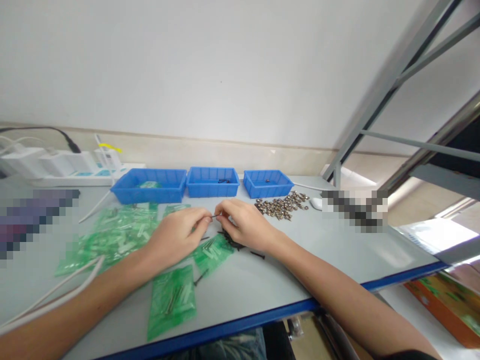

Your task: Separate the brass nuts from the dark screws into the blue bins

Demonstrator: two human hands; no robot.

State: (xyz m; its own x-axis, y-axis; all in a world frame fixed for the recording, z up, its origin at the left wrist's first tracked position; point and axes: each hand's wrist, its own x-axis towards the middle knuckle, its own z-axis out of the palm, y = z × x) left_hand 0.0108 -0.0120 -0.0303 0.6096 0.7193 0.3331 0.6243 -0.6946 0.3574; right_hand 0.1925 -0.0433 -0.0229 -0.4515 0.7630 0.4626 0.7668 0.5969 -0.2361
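My left hand [180,234] and my right hand [245,224] meet above the middle of the table. A thin dark screw [215,216] spans the small gap between their fingertips, pinched by the left fingers at one end and the right at the other. Below my right hand lies a heap of black screws [233,242], partly hidden by it. Loose screws lie nearby, one [257,255] to the right and one [201,277] beside a green plastic bag [172,302]. Another green bag [214,252] with screws and pale pieces inside rests just under my hands.
Many filled green bags [116,235] cover the left side. Along the wall stand a left blue bin [150,192], a middle blue bin [212,189] and a right blue bin [268,189]. Small brassy metal parts [281,205] are piled on the right. A white cable [86,285] crosses my left forearm.
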